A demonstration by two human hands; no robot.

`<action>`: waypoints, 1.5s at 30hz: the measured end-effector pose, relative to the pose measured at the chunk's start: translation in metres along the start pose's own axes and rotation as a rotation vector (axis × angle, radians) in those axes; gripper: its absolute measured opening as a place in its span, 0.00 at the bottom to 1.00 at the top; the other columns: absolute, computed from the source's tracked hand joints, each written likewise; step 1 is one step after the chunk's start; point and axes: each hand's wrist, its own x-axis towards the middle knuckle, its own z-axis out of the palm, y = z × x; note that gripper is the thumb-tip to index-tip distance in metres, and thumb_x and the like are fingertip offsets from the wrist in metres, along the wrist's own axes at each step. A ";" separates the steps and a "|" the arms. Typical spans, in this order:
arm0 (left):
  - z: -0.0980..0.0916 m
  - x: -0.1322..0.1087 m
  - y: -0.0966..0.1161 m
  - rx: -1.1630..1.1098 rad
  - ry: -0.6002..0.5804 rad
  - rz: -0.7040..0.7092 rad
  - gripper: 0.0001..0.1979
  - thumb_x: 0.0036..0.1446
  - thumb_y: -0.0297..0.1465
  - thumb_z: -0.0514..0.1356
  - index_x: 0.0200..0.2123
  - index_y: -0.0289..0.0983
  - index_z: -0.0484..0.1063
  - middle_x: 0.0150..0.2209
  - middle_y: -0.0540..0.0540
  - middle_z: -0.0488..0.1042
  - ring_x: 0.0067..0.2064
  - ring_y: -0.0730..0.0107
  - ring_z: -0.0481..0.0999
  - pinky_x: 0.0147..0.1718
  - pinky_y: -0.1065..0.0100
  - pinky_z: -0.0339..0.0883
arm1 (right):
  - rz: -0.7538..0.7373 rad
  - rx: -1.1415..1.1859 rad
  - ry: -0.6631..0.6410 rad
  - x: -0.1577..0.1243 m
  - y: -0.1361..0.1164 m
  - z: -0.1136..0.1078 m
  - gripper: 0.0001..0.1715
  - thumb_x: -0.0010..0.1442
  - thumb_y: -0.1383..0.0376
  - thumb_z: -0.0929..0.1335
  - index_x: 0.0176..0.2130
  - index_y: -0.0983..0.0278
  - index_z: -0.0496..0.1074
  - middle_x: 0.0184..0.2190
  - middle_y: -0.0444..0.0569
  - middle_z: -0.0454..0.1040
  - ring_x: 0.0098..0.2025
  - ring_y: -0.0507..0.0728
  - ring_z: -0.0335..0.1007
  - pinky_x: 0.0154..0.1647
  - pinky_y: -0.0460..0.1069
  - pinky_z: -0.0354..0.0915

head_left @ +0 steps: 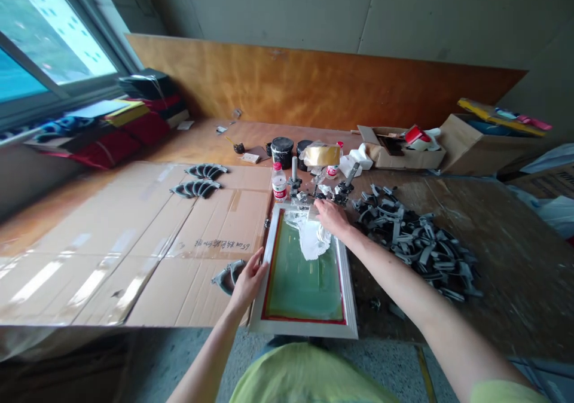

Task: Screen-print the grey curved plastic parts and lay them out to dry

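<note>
Head view: I see the screen frame [346, 283] lying on the surface [493, 241] straight ahead, its far end at the clamps [343, 191] and its near end reaching the surface's front edge. The left hand [248, 280] has its fingers closed on the frame's left rail. The right hand [330, 216] lies palm-down, fingers flat and not closed, pressing a white rag [314, 241] onto the green mesh near the far end. My worry is the mesh: pushing hard with the rag could stretch or tear it, or smear residue across it. If the left hand's grip slackens, the frame could skid onto the grey part [226, 274] just beside it. The water bottle [278, 183] stands near enough to be knocked over
</note>
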 end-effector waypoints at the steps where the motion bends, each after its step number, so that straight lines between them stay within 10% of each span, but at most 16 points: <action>1: 0.000 0.001 -0.001 -0.006 -0.001 -0.007 0.43 0.48 0.53 0.62 0.63 0.36 0.65 0.28 0.49 0.76 0.28 0.67 0.74 0.27 0.70 0.66 | 0.005 -0.010 -0.029 -0.002 -0.001 0.004 0.10 0.57 0.71 0.70 0.41 0.63 0.72 0.37 0.52 0.75 0.42 0.58 0.71 0.43 0.49 0.66; 13: 0.000 0.002 -0.007 -0.054 -0.023 -0.031 0.40 0.47 0.54 0.63 0.59 0.36 0.70 0.29 0.48 0.77 0.28 0.67 0.74 0.26 0.70 0.65 | -0.438 0.061 -0.168 -0.080 0.012 -0.007 0.17 0.51 0.81 0.64 0.33 0.62 0.73 0.32 0.47 0.75 0.38 0.56 0.68 0.36 0.48 0.61; 26: -0.002 -0.003 0.006 -0.120 -0.073 -0.055 0.38 0.49 0.51 0.64 0.59 0.35 0.67 0.30 0.47 0.78 0.30 0.66 0.76 0.26 0.70 0.67 | -0.436 0.181 0.036 -0.102 0.013 0.021 0.16 0.62 0.76 0.63 0.42 0.62 0.75 0.38 0.50 0.76 0.43 0.57 0.69 0.43 0.50 0.66; 36: -0.024 -0.015 0.064 -0.155 -0.147 -0.007 0.38 0.48 0.55 0.63 0.56 0.37 0.72 0.32 0.47 0.79 0.29 0.65 0.76 0.25 0.69 0.67 | -0.016 0.116 0.109 0.010 0.021 -0.025 0.38 0.57 0.64 0.73 0.63 0.52 0.63 0.43 0.47 0.71 0.40 0.56 0.71 0.41 0.49 0.66; 40: -0.027 -0.005 0.111 -0.240 -0.103 0.167 0.32 0.52 0.58 0.58 0.44 0.35 0.77 0.34 0.46 0.79 0.32 0.65 0.76 0.29 0.68 0.69 | 0.207 0.147 0.319 -0.005 0.065 -0.029 0.23 0.64 0.62 0.66 0.58 0.59 0.68 0.46 0.52 0.73 0.45 0.60 0.70 0.42 0.52 0.65; 45: -0.016 0.021 0.168 -0.316 -0.017 0.416 0.28 0.55 0.55 0.57 0.37 0.34 0.74 0.34 0.43 0.78 0.35 0.67 0.76 0.29 0.70 0.68 | 0.366 0.246 0.165 -0.065 0.086 0.016 0.12 0.64 0.63 0.64 0.45 0.62 0.73 0.34 0.51 0.77 0.38 0.59 0.72 0.40 0.51 0.65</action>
